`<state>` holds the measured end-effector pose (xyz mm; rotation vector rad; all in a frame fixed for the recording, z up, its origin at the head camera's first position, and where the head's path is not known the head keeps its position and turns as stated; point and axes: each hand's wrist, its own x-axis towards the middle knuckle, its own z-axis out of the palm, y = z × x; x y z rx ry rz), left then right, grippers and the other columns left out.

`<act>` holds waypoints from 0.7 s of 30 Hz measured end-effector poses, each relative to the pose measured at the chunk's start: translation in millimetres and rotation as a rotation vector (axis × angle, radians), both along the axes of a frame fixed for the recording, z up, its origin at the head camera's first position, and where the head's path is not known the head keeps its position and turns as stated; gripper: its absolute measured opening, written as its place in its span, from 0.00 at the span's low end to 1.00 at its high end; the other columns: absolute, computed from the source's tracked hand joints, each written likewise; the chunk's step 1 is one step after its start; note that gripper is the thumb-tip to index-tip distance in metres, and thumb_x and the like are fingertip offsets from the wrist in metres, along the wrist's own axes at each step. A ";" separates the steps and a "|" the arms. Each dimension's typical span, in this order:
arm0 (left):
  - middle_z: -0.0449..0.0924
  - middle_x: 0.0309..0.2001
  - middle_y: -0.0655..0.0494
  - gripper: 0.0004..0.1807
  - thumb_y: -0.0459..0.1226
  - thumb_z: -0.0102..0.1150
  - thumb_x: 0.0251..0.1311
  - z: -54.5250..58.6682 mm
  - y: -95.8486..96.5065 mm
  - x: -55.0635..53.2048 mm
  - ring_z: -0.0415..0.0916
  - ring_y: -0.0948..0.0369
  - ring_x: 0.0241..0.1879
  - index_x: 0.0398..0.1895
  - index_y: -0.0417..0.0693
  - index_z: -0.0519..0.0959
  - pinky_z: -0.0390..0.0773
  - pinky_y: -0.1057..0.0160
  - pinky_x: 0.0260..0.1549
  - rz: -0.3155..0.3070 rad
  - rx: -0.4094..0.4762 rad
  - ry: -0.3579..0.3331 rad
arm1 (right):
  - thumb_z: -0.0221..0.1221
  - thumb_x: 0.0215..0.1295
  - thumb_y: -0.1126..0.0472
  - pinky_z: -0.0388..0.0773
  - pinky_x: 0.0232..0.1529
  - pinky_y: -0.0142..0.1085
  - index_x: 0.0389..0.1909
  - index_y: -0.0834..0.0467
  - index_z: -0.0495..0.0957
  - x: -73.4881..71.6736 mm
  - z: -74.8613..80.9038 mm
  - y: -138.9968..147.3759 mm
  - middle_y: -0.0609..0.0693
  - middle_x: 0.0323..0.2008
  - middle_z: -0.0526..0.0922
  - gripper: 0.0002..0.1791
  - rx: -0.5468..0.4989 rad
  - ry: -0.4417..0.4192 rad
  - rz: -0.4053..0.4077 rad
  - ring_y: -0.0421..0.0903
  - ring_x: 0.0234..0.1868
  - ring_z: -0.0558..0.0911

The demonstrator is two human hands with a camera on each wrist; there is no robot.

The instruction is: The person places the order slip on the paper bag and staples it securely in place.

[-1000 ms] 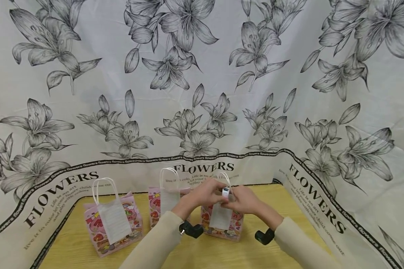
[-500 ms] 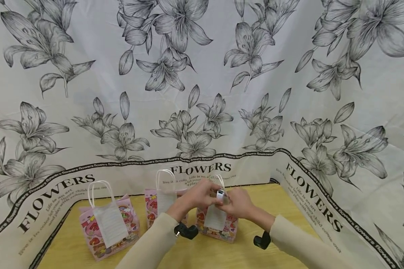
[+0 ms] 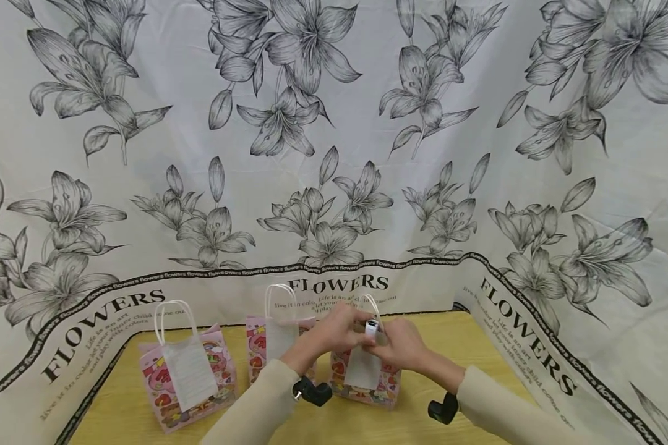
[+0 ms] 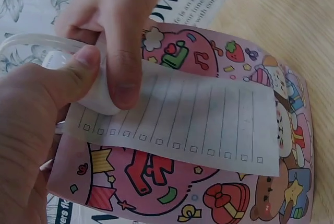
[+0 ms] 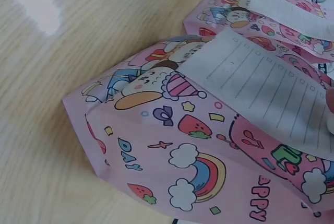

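Observation:
Both hands meet at the top of the rightmost pink cartoon gift bag (image 3: 386, 377). Between them is a small white stapler (image 4: 96, 96) with a rounded body, at the upper end of a lined paper slip (image 4: 209, 119) with checkboxes that lies against the bag's front. My left hand (image 3: 336, 330) grips the stapler, its thumb pressed on the white body. My right hand (image 3: 403, 343) pinches it from the other side, thumb across its front, other fingers mostly hidden behind the bag's top. A white bag handle (image 3: 372, 301) loops up behind the hands.
Two similar pink bags with white handles and slips stand to the left: the middle bag (image 3: 256, 343) and the left bag (image 3: 228, 371). They rest on a wood-grain table (image 3: 440, 420). A white flower-printed cloth (image 3: 334, 130) rises behind and along the sides.
The head view shifts slightly. Both hands stay together at the right bag with the stapler between them, its angle a little changed.

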<state>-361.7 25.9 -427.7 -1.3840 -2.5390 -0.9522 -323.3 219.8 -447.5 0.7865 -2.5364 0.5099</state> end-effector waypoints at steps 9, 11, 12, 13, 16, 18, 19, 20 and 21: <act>0.66 0.17 0.66 0.11 0.47 0.72 0.52 -3.2 -4.3 5.7 0.55 0.73 0.15 0.30 0.53 0.82 0.57 0.74 0.14 0.004 -0.007 0.034 | 0.72 0.47 0.49 0.49 0.15 0.23 0.10 0.47 0.59 3.3 -9.7 -5.8 0.30 0.10 0.53 0.29 -0.064 0.106 0.052 0.26 0.14 0.51; 0.74 0.21 0.67 0.14 0.48 0.71 0.53 -6.3 -0.9 6.9 0.58 0.73 0.17 0.37 0.50 0.85 0.60 0.75 0.16 0.011 -0.025 0.037 | 0.71 0.49 0.48 0.52 0.14 0.24 0.11 0.48 0.60 6.3 -12.9 -3.3 0.31 0.10 0.55 0.27 -0.045 0.048 0.019 0.28 0.13 0.54; 0.77 0.25 0.67 0.16 0.48 0.71 0.53 -7.2 0.7 7.3 0.60 0.73 0.18 0.39 0.50 0.85 0.61 0.75 0.18 0.011 -0.037 0.041 | 0.71 0.50 0.47 0.54 0.13 0.25 0.11 0.48 0.62 7.7 -14.1 -1.9 0.32 0.10 0.57 0.26 -0.034 0.003 0.001 0.29 0.13 0.56; 0.80 0.28 0.66 0.16 0.49 0.71 0.54 -7.7 2.2 7.5 0.61 0.72 0.20 0.40 0.49 0.85 0.63 0.75 0.20 0.007 -0.050 0.040 | 0.71 0.51 0.46 0.56 0.12 0.25 0.13 0.48 0.64 8.7 -14.9 -0.5 0.33 0.10 0.58 0.25 -0.021 -0.043 -0.019 0.29 0.12 0.57; 0.83 0.39 0.65 0.22 0.49 0.70 0.55 -4.3 3.7 6.9 0.66 0.72 0.24 0.50 0.48 0.83 0.67 0.75 0.26 0.031 -0.091 0.045 | 0.70 0.51 0.41 0.60 0.12 0.27 0.17 0.48 0.70 7.3 -10.7 1.2 0.35 0.10 0.63 0.22 0.025 -0.136 -0.060 0.30 0.11 0.61; 0.83 0.39 0.65 0.21 0.48 0.70 0.55 1.1 2.3 5.9 0.69 0.71 0.27 0.50 0.50 0.83 0.70 0.73 0.28 0.049 -0.122 0.043 | 0.71 0.50 0.39 0.63 0.13 0.28 0.20 0.49 0.72 3.8 -3.8 1.3 0.36 0.11 0.65 0.22 0.035 -0.183 -0.061 0.31 0.12 0.63; 0.83 0.42 0.65 0.22 0.48 0.70 0.55 4.7 1.3 5.8 0.72 0.70 0.30 0.52 0.50 0.83 0.72 0.72 0.31 0.065 -0.134 0.047 | 0.71 0.48 0.38 0.63 0.14 0.28 0.20 0.49 0.73 1.2 -0.1 1.4 0.36 0.11 0.65 0.22 0.046 -0.193 -0.061 0.31 0.12 0.63; 0.83 0.44 0.65 0.23 0.49 0.70 0.55 8.4 0.0 5.6 0.74 0.70 0.33 0.53 0.51 0.82 0.73 0.72 0.34 0.080 -0.147 0.056 | 0.71 0.47 0.37 0.62 0.14 0.28 0.20 0.49 0.73 -1.5 4.0 1.5 0.36 0.12 0.65 0.23 0.055 -0.198 -0.053 0.32 0.13 0.63; 0.83 0.45 0.65 0.23 0.49 0.70 0.55 11.8 -1.1 5.0 0.75 0.70 0.36 0.53 0.52 0.82 0.74 0.70 0.37 0.091 -0.152 0.063 | 0.71 0.47 0.37 0.62 0.15 0.28 0.21 0.49 0.73 -4.4 8.1 1.6 0.36 0.12 0.65 0.23 0.065 -0.200 -0.038 0.32 0.14 0.63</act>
